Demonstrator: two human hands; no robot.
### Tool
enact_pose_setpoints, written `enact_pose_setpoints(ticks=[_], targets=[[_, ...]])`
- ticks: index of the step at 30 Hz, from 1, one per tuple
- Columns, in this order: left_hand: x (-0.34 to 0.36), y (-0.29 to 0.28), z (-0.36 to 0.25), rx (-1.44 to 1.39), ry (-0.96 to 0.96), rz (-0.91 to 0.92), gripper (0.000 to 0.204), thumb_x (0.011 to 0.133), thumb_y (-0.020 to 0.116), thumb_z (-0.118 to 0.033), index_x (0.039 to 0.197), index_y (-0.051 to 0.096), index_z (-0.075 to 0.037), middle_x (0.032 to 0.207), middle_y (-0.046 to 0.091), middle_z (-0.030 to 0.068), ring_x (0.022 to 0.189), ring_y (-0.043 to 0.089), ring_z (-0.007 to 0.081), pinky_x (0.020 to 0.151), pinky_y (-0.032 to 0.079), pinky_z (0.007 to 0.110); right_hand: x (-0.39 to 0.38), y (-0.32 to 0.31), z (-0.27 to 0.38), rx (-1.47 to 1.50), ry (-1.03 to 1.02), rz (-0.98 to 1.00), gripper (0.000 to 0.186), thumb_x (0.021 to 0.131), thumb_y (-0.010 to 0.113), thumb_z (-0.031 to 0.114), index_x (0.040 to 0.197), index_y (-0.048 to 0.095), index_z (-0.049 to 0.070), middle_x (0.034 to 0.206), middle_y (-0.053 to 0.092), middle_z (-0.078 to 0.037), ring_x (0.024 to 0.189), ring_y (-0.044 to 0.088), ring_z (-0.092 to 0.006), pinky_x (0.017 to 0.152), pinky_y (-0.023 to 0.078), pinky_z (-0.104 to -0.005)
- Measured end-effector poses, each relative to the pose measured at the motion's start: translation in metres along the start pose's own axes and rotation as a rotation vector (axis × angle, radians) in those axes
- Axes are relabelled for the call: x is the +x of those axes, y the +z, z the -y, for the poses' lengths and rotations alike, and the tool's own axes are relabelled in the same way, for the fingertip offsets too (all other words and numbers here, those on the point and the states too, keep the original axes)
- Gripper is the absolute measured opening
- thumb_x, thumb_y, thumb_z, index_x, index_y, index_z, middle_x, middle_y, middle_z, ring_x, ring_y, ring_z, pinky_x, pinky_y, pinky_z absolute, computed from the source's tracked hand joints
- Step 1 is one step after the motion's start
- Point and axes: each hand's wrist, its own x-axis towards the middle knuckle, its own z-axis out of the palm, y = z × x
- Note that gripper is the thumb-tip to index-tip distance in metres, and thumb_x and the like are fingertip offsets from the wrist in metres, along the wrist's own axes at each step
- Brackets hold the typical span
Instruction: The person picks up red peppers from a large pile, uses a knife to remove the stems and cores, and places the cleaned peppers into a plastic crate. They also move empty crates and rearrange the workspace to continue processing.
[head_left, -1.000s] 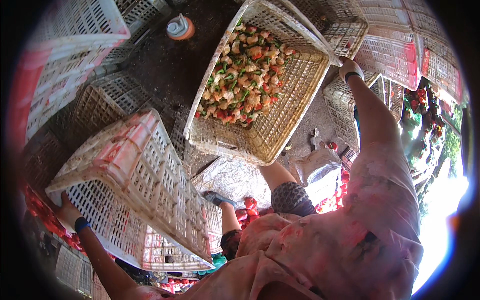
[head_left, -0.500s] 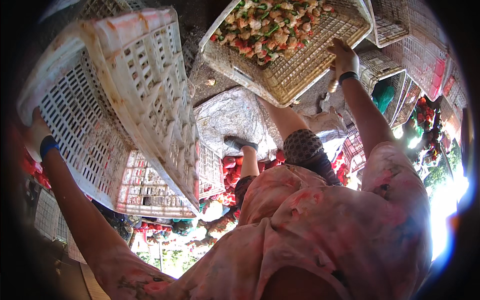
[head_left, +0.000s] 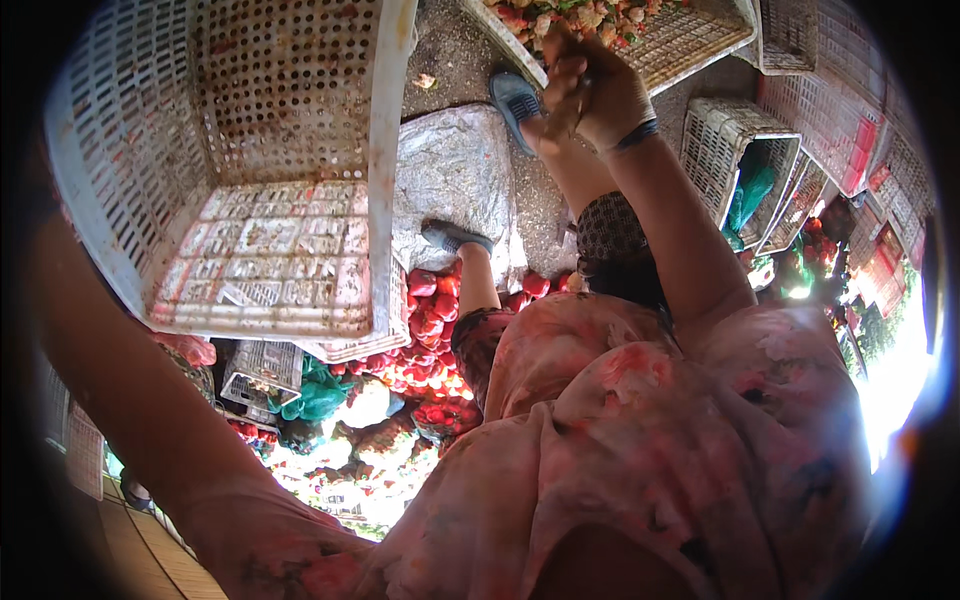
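At the upper left a tall white plastic crate (head_left: pixel 382 170) stands tipped, its bare slatted inside facing me, dirty at the bottom. My left forearm reaches up along its left side; the left hand is lost in the dark rim of the picture. My right hand (head_left: pixel 605 105), pale-gloved with a dark wristband, hovers in front of a second crate (head_left: pixel 690 50) at the top. Its fingers are loosely bent and apart, and nothing shows clearly in them. Pepper cores with green stems and seeds (head_left: pixel 600 18) fill part of that crate.
Red peppers (head_left: pixel 430 315) lie heaped beside my left foot, which is on a whitish sack (head_left: pixel 455 165). More crates (head_left: pixel 735 150) are stacked on the right, one with green netting (head_left: pixel 752 195). A green bag (head_left: pixel 315 390) and small crate (head_left: pixel 262 372) are lower left.
My right hand has left the edge of the crate of pepper cores and come left and nearer. That crate sits farther up. The white crate has swung, turning its inside toward me.
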Motion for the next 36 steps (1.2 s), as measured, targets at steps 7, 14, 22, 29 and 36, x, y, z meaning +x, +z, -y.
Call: enact_pose_setpoints(ticks=[7, 14, 22, 29, 36], targets=[[-0.177, -0.116, -0.065, -1.343, -0.34, 0.202, 0.021, 0.092, 0.047, -0.022, 0.076, 0.045, -0.009, 0.062, 0.043, 0.0069, 0.048, 0.039, 0.0156, 0.046, 0.033, 0.028, 0.0, -0.065, -0.051, -0.261, 0.089, -0.253, 0.032, 0.096, 0.056, 0.03, 0.105, 0.067, 0.002, 0.086, 0.065, -0.008, 0.071, 0.057, -0.0195, 0.064, 0.052, -0.0405], [-0.376, -0.083, -0.081, -1.598, -0.899, 0.104, 0.034, 0.097, 0.045, -0.013, 0.064, 0.044, -0.005, 0.048, 0.043, 0.0068, 0.033, 0.034, 0.012, 0.033, 0.029, 0.027, -0.006, -0.062, -0.079, -0.739, 0.086, -0.295, 0.029, 0.096, 0.058, 0.032, 0.114, 0.064, 0.01, 0.087, 0.062, 0.001, 0.062, 0.053, -0.0095, 0.051, 0.042, -0.0267], [-0.502, 0.011, -0.044, -1.006, -1.564, 0.449, 0.032, 0.097, 0.051, -0.024, 0.071, 0.054, -0.006, 0.059, 0.057, 0.0064, 0.044, 0.048, 0.0105, 0.042, 0.036, 0.024, 0.005, -0.106, -0.08, -0.833, 0.026, -0.325, 0.027, 0.093, 0.06, 0.03, 0.107, 0.068, 0.008, 0.081, 0.064, -0.003, 0.064, 0.057, -0.0172, 0.063, 0.052, -0.0439], [-0.619, 0.097, -0.011, -1.107, -1.847, 0.033, 0.034, 0.096, 0.055, -0.029, 0.068, 0.053, -0.009, 0.055, 0.052, 0.0055, 0.04, 0.044, 0.0136, 0.037, 0.029, 0.027, 0.006, -0.111, -0.11, -0.963, 0.203, -0.431, 0.035, 0.085, 0.07, 0.043, 0.103, 0.068, 0.013, 0.077, 0.058, 0.005, 0.065, 0.053, -0.012, 0.051, 0.045, -0.0305], [-0.663, 0.128, 0.0, -1.141, -2.009, -0.182, 0.039, 0.093, 0.056, -0.039, 0.066, 0.053, -0.011, 0.053, 0.051, 0.0057, 0.037, 0.042, 0.0174, 0.035, 0.029, 0.031, 0.006, -0.141, -0.132, -1.189, 0.116, -0.437, 0.024, 0.09, 0.063, 0.034, 0.101, 0.067, 0.012, 0.077, 0.064, -0.001, 0.063, 0.06, -0.0172, 0.057, 0.051, -0.0432]])
